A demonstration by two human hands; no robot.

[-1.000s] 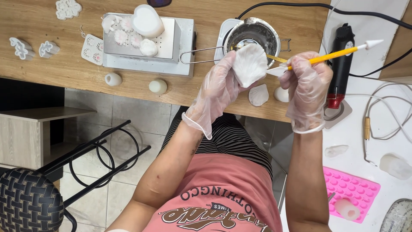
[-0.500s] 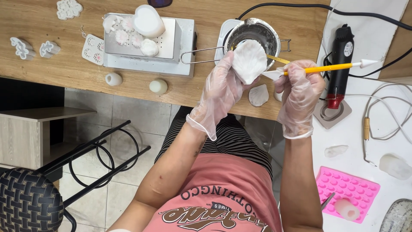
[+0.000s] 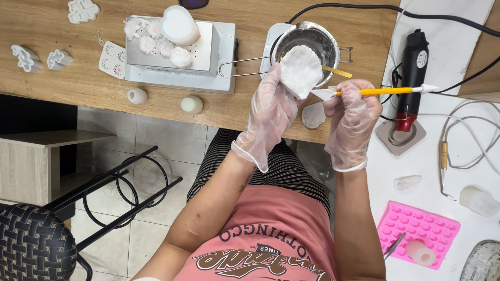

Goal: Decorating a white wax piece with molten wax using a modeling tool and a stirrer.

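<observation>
Two hands in clear plastic gloves: the left hand (image 3: pixel 271 112) and the right hand (image 3: pixel 351 117). Two white ribbed shell-shaped wax pieces: one held (image 3: pixel 300 70), one lying on the counter (image 3: pixel 313 115). One yellow-handled modelling tool with white tips (image 3: pixel 377 91). One shiny metal melting pot (image 3: pixel 307 39). Two small white egg-shaped pieces (image 3: pixel 137 96) (image 3: pixel 191 105). One pink silicone mould (image 3: pixel 419 226).

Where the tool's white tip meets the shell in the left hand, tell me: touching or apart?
Touching. The head view shows the yellow tool's white tip laid against the white shell's lower edge, no gap visible.
</observation>
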